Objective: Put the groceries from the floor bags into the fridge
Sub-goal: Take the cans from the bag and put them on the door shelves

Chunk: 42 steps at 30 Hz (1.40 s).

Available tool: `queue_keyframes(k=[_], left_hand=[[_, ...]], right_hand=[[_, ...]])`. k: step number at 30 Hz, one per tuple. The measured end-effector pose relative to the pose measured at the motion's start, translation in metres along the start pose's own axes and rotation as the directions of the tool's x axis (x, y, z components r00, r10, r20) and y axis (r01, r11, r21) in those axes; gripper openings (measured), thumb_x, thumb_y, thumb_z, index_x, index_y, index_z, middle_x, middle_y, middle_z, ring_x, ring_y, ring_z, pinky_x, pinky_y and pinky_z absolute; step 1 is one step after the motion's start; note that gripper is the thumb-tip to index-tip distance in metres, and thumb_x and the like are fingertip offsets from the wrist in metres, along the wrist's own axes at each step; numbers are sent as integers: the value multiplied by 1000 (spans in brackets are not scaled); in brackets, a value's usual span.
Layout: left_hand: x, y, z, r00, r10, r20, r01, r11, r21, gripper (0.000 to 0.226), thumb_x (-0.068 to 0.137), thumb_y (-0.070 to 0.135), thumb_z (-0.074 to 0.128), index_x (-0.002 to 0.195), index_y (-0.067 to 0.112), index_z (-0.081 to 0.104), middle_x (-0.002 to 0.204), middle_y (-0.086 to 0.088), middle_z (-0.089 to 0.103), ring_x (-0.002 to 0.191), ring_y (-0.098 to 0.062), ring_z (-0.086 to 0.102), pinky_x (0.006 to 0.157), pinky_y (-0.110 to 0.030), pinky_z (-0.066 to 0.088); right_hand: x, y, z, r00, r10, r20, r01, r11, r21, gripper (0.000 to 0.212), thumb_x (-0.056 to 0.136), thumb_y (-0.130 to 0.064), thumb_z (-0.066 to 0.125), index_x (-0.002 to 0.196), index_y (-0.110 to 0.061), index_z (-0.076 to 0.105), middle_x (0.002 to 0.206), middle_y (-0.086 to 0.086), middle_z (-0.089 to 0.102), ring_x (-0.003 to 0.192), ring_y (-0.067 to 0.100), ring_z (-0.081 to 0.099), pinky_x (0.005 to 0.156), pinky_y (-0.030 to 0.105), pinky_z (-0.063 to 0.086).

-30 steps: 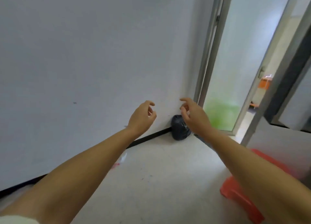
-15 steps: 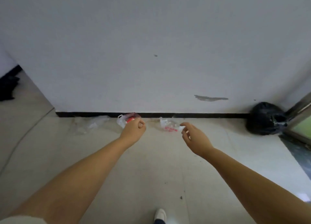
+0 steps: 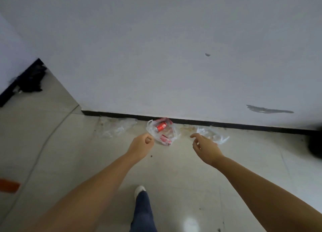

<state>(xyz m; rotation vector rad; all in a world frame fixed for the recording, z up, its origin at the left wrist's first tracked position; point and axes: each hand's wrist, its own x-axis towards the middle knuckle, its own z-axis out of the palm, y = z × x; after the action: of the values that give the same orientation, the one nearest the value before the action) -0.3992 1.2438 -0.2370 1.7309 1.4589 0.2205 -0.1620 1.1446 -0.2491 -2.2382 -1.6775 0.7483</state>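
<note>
Bags now fill the middle of your view: half a second ago you were further back, and a second ago you were facing the doorway, so you have turned and closed on the floor bags along the skirting. That puts you at the pick-up stage; nothing has reached the fridge, which is out of sight.

At ten o'clock from your hands lies a crumpled clear bag (image 3: 117,128), contents impossible to tell. Your left hand (image 3: 142,145) hangs over the floor with its fingers curled into a loose fist, holding nothing. Just past it at twelve o'clock sits the clear bag with red cans (image 3: 163,131), touching the skirting; the upper red can (image 3: 161,126) carries white script, too blurred to read, and a second red pack lies below it. Your right hand (image 3: 204,147) is relaxed and spread, empty, its fingertips over the near edge of a third clear bag (image 3: 213,134) at one o'clock.
</note>
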Motion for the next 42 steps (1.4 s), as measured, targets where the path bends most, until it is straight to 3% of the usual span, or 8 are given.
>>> queue_keyframes(k=[11,19,26,30,33,37,39,42], left_hand=[[188,-17,-9,948,-33,318,-14,990,144,13,91,17,50,97,13,61,80,1,61,70,-14,56,64,-26,44],[348,-122,113,902,-45,429,-59,972,226,18,91,21,49,96,12,63,94,-6,68,88,-24,61,79,-34,50],[507,-243,251,808,135,574,-384,859,339,25,96,24,40,92,11,60,97,-10,65,89,-27,61,78,-36,50],[592,-281,309,692,367,622,-687,598,411,24,97,21,39,101,11,60,106,-8,64,94,-27,61,74,-34,47],[645,-308,338,475,476,741,-880,243,408,18,92,16,48,101,11,63,105,-8,66,96,-28,62,77,-39,52],[691,-321,330,216,572,791,-932,-122,343,15,61,12,75,72,17,67,71,3,67,65,-18,64,55,-26,49],[697,-314,316,232,630,741,-914,-119,387,10,65,14,67,75,15,67,72,-1,66,65,-22,64,57,-28,48],[693,-313,318,514,570,641,-829,140,541,27,84,15,52,108,5,60,106,-14,61,99,-33,59,79,-38,47]], right_hand=[[148,-6,53,948,286,138,-312,921,232,30,97,-20,40,125,-24,49,100,-2,59,80,15,62,71,27,51],[304,93,174,894,415,169,-448,848,285,26,95,-12,40,101,-22,63,92,-3,65,80,15,64,69,23,50],[447,179,356,865,498,72,-467,742,481,28,88,1,45,93,-12,69,80,6,67,74,23,65,70,29,51],[516,229,422,931,336,146,-359,914,189,27,93,-11,45,105,-19,68,99,1,68,90,19,64,82,28,52],[554,261,443,939,256,231,-257,966,-28,28,96,-21,42,113,-24,64,112,0,66,97,18,62,84,26,49],[537,275,468,914,191,358,-121,971,-208,40,96,-45,44,130,-25,50,125,-3,57,108,18,59,91,30,50],[513,270,481,889,211,406,-112,961,-254,54,92,-53,47,135,-21,42,129,1,52,112,21,56,93,34,48],[496,267,500,892,248,378,-134,943,-305,63,88,-50,54,139,-19,35,133,4,46,117,23,51,97,36,43]])
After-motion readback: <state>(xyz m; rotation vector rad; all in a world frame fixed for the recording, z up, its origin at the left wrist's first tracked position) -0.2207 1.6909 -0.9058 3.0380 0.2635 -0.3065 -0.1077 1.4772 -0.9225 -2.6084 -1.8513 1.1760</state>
